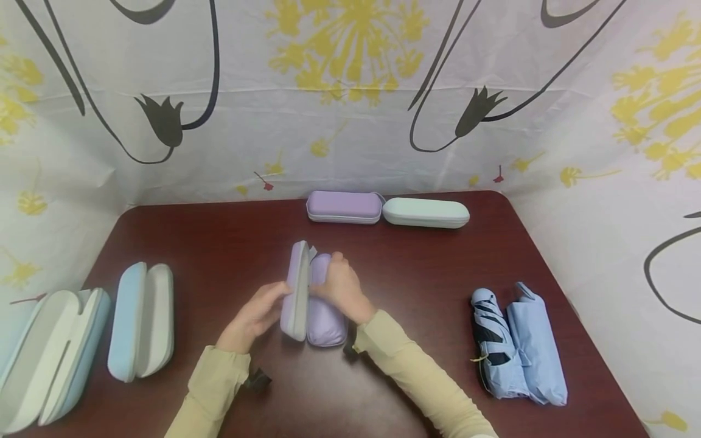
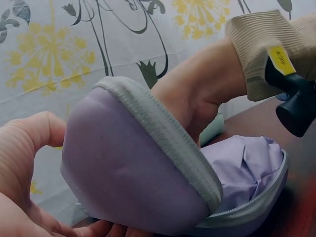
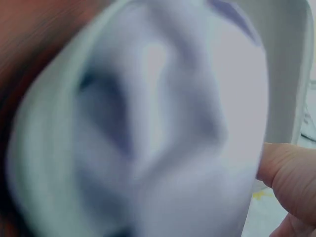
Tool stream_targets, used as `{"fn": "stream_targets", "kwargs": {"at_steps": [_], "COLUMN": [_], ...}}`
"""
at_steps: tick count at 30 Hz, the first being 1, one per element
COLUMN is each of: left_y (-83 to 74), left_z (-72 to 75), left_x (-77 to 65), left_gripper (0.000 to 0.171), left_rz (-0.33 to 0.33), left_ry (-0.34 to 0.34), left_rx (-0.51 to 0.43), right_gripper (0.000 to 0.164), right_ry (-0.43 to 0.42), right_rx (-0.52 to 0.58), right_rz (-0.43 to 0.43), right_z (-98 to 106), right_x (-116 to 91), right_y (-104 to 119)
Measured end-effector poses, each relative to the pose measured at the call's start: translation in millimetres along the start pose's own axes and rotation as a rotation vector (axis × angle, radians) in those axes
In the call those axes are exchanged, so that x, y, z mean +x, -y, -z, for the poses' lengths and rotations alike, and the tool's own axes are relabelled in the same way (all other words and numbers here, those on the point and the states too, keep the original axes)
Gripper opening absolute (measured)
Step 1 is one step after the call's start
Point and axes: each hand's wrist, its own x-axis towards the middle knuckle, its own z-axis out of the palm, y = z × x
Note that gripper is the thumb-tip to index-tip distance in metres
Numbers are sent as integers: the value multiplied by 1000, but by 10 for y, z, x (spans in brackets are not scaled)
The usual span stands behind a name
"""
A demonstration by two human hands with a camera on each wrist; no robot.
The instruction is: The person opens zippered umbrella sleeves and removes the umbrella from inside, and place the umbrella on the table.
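Lavender zip case (image 1: 298, 292) is lying open near the middle of the tabletop (image 1: 416, 267), its lid standing raised on the left. Nearest the viewer, two beige sleeves (image 1: 210, 383) are extending inward, and a black device (image 2: 296, 108) with a yellow label is sitting at the right cuff. At the left edge, a large blue case (image 1: 71, 365) is resting open, partly cut off; just beside it, a smaller light-blue case (image 1: 123, 328) is also lying open. At right, a strapped blue bundle (image 1: 501, 359) with black parts showing is lying against a looped blue bundle (image 1: 539, 347).

At centre, the hands are working on the lavender case. The left hand (image 1: 257, 310) is holding the lid — partly closed, thumb and fingers curving about its outer side. The right hand (image 1: 345, 289) is resting over a lavender bundle (image 2: 242, 163) seated in the base — fingertips hidden, so whether it is gripping or only pressing cannot be told.

Beyond, a closed purple case (image 1: 344, 205) and a mint case (image 1: 427, 213) are lying end to end before a floral-printed cloth (image 1: 230, 152).
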Motion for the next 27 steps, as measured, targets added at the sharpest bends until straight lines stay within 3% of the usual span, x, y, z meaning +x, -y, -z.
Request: {"fn": "stream_targets", "kwargs": {"at_steps": [5, 9, 22, 27], "left_y": [20, 18, 24, -2], "left_z": [-25, -38, -71, -11], "left_x": [-11, -27, -42, -79], "left_gripper": [40, 51, 55, 49], "left_rz": [8, 11, -4, -18], "left_ry": [-6, -13, -51, -59], "left_rx": [26, 42, 47, 66], "right_gripper": [86, 81, 77, 72], "right_ry": [36, 61, 55, 12], "right_rx": [144, 204, 326, 482], "right_rz": [-66, -55, -22, -13], "right_z": [-4, 2, 160, 332], "right_x": [-11, 9, -76, -135], "right_y": [-31, -67, -83, -103]}}
